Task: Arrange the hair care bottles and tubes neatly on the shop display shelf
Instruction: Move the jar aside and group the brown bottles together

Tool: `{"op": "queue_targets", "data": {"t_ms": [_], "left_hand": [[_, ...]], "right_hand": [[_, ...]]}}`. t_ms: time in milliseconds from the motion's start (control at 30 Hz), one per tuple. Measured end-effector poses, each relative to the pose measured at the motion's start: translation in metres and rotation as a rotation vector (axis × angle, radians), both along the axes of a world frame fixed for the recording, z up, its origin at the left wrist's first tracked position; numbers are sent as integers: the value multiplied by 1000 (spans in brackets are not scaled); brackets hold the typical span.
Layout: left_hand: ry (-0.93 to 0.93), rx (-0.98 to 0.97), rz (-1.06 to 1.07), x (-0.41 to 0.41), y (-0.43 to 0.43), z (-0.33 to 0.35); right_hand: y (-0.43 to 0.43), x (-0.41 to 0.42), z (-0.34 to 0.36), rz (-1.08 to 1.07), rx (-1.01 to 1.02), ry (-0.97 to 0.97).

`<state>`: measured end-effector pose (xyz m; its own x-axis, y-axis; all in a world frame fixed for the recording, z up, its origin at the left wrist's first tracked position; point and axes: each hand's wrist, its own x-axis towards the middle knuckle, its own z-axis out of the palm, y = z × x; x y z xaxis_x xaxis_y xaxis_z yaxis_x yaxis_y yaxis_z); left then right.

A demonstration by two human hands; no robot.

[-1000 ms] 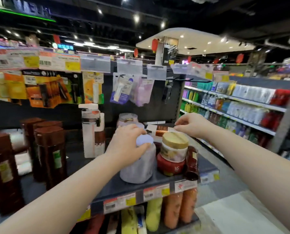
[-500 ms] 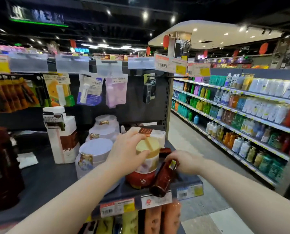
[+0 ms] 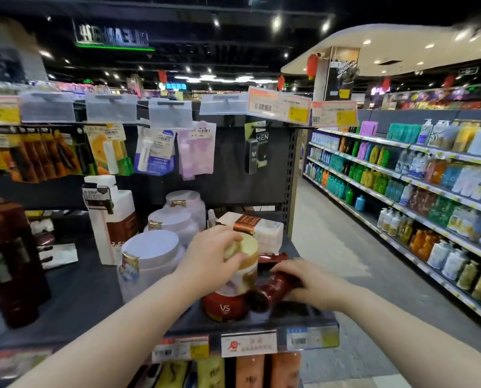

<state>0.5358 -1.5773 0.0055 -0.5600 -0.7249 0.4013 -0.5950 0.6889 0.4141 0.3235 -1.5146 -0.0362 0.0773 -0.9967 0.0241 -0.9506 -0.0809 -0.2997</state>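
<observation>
Head view: gold-lidded jar stands stacked on red jar marked "VS", front right of dark display shelf. Left hand closed over the gold lid. Right hand grips dark red tube, lying tilted, cap end touching the red jar. 3 lavender tubs stand just left. White pump bottle reads "2.5". Hanging black pack reads "MEN".

Person, head view: two bare forearms, no sleeves visible. Left hand and right hand bare; no gloves, rings, watch or wristbands.
</observation>
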Motion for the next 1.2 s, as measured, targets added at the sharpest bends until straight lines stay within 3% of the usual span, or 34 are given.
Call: {"op": "queue_targets", "data": {"t_ms": [300,433,600,867,933,1033,1200], "left_hand": [[267,49,-76,-14,12,12],[466,248,-127,-17,19,21],[452,445,-156,-7,21,25],[732,490,-207,9,21,38],[697,363,-144,19,13,41],[481,149,-119,38,1,43],[266,-61,-136,53,-5,43]], "right_hand": [[12,16,63,-21,-39,-815],[8,31,70,-26,-11,-907],[-1,43,78,-52,6,-963],[-16,66,100,-132,51,-1144],[-21,72,106,-165,89,-1206],[-26,83,115,-154,148,-1307],[-29,109,120,-106,298,-1223]]}}
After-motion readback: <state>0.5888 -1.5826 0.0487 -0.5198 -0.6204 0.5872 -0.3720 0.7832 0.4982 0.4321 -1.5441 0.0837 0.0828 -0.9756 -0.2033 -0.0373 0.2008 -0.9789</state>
